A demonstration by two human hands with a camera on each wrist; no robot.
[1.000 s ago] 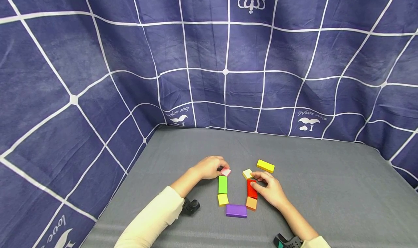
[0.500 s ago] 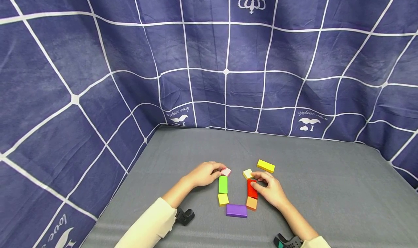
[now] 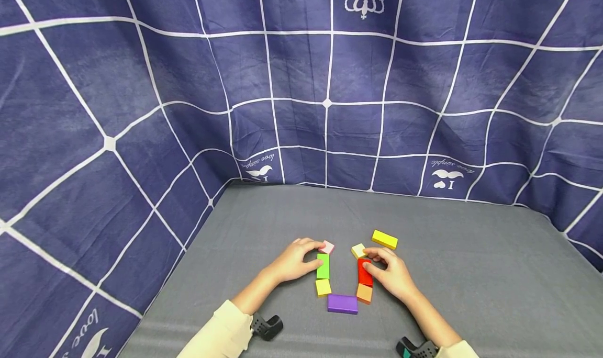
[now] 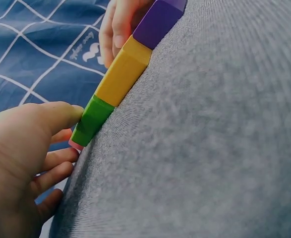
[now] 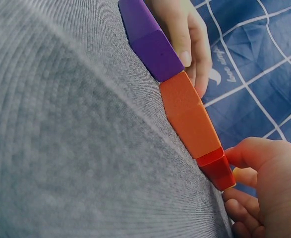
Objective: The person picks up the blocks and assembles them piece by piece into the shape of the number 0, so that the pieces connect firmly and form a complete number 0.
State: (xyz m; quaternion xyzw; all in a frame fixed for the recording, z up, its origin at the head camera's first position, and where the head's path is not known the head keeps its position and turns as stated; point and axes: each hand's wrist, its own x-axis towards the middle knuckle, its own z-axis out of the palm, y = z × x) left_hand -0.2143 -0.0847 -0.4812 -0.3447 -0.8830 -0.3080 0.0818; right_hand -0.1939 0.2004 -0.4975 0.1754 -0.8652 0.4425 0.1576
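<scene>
My left hand (image 3: 294, 261) lies beside the left column of blocks. Its thumb touches the green block (image 3: 323, 266) and its index finger reaches the pink block (image 3: 327, 247); the other fingers are loosely bent. On the opposite side, my right hand (image 3: 392, 275) has its thumb on the red block (image 3: 365, 272) and its index finger at the pale yellow block (image 3: 358, 250). Below green sits a yellow block (image 3: 323, 288), and below red an orange block (image 3: 365, 293). A purple block (image 3: 343, 304) spans the near end. Together they form a U.
A longer yellow block (image 3: 384, 239) lies apart, beyond the right hand. Grey cloth (image 3: 447, 253) covers the table. A blue curtain (image 3: 301, 75) with white lines rises behind and to the left. Each wrist carries a black device, such as the left one (image 3: 267, 327).
My left hand drew back toward me from the pink block, and its thumb came down onto the green block. The right hand and the blocks hold their places.
</scene>
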